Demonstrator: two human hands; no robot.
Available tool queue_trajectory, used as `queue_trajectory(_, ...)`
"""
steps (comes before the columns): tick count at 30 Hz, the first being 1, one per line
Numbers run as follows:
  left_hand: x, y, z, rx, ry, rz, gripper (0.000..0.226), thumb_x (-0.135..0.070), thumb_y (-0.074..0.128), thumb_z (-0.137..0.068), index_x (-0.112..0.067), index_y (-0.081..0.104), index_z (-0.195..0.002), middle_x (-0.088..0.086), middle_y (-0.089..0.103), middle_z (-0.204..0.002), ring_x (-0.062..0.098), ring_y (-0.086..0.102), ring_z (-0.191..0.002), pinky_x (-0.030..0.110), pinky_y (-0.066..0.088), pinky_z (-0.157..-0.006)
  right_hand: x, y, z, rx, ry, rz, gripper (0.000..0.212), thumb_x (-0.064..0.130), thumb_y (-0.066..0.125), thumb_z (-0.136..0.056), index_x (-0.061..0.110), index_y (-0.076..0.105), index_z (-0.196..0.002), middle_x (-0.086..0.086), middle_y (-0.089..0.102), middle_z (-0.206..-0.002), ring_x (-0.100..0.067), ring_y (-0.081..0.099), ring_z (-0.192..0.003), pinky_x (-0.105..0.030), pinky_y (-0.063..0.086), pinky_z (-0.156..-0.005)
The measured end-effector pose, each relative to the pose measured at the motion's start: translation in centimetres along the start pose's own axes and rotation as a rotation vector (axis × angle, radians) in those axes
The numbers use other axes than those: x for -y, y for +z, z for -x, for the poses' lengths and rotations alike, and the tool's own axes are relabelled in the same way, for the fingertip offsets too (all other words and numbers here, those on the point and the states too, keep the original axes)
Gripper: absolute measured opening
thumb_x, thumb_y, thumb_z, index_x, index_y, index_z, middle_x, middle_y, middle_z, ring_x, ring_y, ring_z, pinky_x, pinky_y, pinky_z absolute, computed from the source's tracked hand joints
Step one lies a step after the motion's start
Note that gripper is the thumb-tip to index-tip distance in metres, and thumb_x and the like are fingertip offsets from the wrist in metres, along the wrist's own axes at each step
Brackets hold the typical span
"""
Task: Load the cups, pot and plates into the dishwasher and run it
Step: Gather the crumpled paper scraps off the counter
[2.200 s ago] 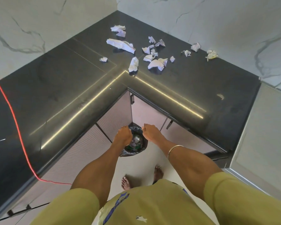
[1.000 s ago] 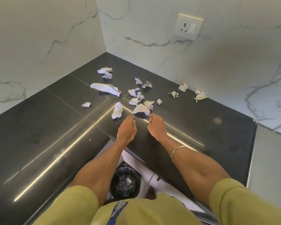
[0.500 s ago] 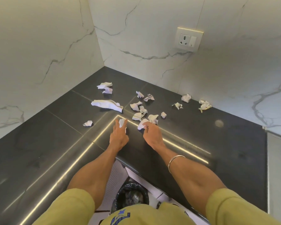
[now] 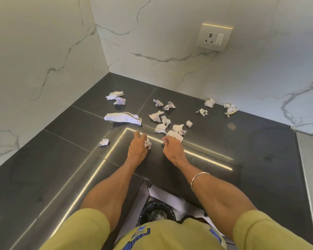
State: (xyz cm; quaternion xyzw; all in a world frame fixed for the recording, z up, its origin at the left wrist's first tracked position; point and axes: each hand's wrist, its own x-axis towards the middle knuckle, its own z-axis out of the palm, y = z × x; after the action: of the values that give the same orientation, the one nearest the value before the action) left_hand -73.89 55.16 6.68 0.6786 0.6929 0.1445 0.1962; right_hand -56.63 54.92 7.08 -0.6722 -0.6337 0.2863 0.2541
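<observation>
My left hand [image 4: 138,147] and right hand [image 4: 172,148] each pinched a paper scrap [image 4: 148,143] at the counter [image 4: 224,147] corner; I judged loose bits could slip out and miss the bin [image 4: 156,212] below

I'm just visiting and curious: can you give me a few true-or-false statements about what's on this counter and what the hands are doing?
1. The left hand holds a crumpled paper scrap. True.
2. Cups and plates stand on the counter. False: only paper scraps lie there.
3. A wall socket sits above the counter. True.
4. The right hand rests flat and away from any paper. False: its fingers pinch a white paper piece.
5. A bin stands on the counter. False: it is below, on the floor.
</observation>
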Motion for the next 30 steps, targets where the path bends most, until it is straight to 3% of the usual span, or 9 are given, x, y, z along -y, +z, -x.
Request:
queue_trajectory(5, 0.3, -0.6, -1.4, 0.065, 0.014, -0.022, 0.036, -0.024, 0.072, -0.083, -0.015, 0.046, -0.106, 0.008, 0.053, -0.116, 0.036, 0.061, -0.098, 0.048, 0.052, -0.078, 0.6, -0.4, 0.6, -0.130, -0.068, 0.057, 0.036, 0.002, 0.046, -0.086, 0.015, 0.064, -0.114, -0.002, 0.063, -0.111, -0.021, 0.060, -0.099, -0.031, 0.049, -0.079)
queue_trajectory(11, -0.2, -0.6, -1.9, 0.041, -0.174, 0.148, 0.060, -0.029, 0.074, -0.084, -0.014, 0.039, -0.129, 0.010, 0.049, -0.130, 0.039, 0.059, -0.110, 0.048, 0.048, -0.088, -0.1, -1.6, -1.5, -0.173, -0.087, 0.353, 0.054, 0.020, 0.064, -0.077, 0.017, 0.053, -0.130, -0.011, 0.052, -0.130, -0.029, 0.047, -0.114, -0.038, 0.045, -0.094)
queue_trajectory(14, 0.0, -0.5, -2.1, 0.016, -0.235, 0.156, 0.040, -0.039, 0.074, -0.081, -0.013, 0.059, -0.107, 0.006, 0.063, -0.109, 0.031, 0.064, -0.100, 0.040, 0.051, -0.080, -0.8, -1.3, -2.0, -0.133, -0.058, 0.390, 0.046, 0.022, 0.057, -0.084, 0.018, 0.054, -0.130, -0.009, 0.057, -0.130, -0.028, 0.045, -0.121, -0.039, 0.039, -0.098)
queue_trajectory(17, -0.2, -0.2, -2.0, -0.058, -0.294, 0.236, 0.030, -0.046, 0.068, -0.084, -0.018, 0.061, -0.076, 0.001, 0.067, -0.083, 0.025, 0.066, -0.080, 0.036, 0.051, -0.069, -0.7, -1.1, -2.1, -0.142, -0.061, 0.423, 0.043, 0.027, 0.059, -0.089, 0.020, 0.052, -0.132, -0.007, 0.057, -0.130, -0.027, 0.045, -0.121, -0.038, 0.038, -0.098)
queue_trajectory(20, -0.5, 0.6, -2.3, -0.102, -0.287, 0.360, 0.031, -0.046, 0.068, -0.085, -0.018, 0.062, -0.073, 0.000, 0.066, -0.078, 0.021, 0.065, -0.077, 0.036, 0.052, -0.070, -0.9, -1.0, -2.4, -0.133, -0.064, 0.453, 0.051, 0.031, 0.068, -0.086, 0.020, 0.050, -0.133, -0.007, 0.056, -0.127, -0.028, 0.048, -0.114, -0.037, 0.041, -0.094)
queue_trajectory(24, -1.4, 0.5, -2.6, -0.169, -0.281, 0.513, 0.013, -0.029, 0.064, -0.093, -0.017, 0.066, -0.098, -0.002, 0.066, -0.096, 0.020, 0.062, -0.095, 0.039, 0.051, -0.086, -1.7, 0.0, -2.6, -0.091, -0.051, 0.303, 0.034, 0.019, 0.063, -0.089, 0.018, 0.056, -0.122, -0.007, 0.056, -0.117, -0.028, 0.054, -0.108, -0.040, 0.051, -0.087)
queue_trajectory(26, -1.3, 0.9, -3.2, -0.152, -0.328, 0.587, 0.024, -0.028, 0.064, -0.093, -0.038, 0.064, -0.114, -0.004, 0.062, -0.113, 0.020, 0.058, -0.110, 0.043, 0.048, -0.099, -1.5, 0.1, -2.6, -0.140, -0.032, 0.182, 0.026, 0.016, 0.054, -0.095, 0.014, 0.056, -0.121, -0.006, 0.057, -0.117, -0.025, 0.054, -0.107, -0.040, 0.051, -0.088)
queue_trajectory(28, -1.0, 1.6, -3.9, -0.148, -0.408, 0.725, 0.029, -0.032, 0.067, -0.088, -0.056, 0.062, -0.104, -0.001, 0.066, -0.117, 0.026, 0.065, -0.106, 0.045, 0.055, -0.093, -0.8, -0.2, -2.7, -0.184, -0.010, 0.047, 0.022, 0.022, 0.049, -0.099, 0.012, 0.057, -0.117, -0.004, 0.057, -0.113, -0.021, 0.052, -0.102, -0.035, 0.046, -0.084)
queue_trajectory(30, -1.3, 1.6, -4.4, -0.131, -0.504, 0.921, 0.010, -0.035, 0.073, -0.087, -0.041, 0.070, -0.095, 0.008, 0.072, -0.104, 0.022, 0.069, -0.085, 0.033, 0.060, -0.073, 0.2, -0.4, -3.2, -0.201, -0.006, -0.080, 0.019, 0.025, 0.047, -0.100, 0.012, 0.059, -0.106, -0.002, 0.058, -0.105, -0.019, 0.052, -0.094, -0.030, 0.040, -0.078)
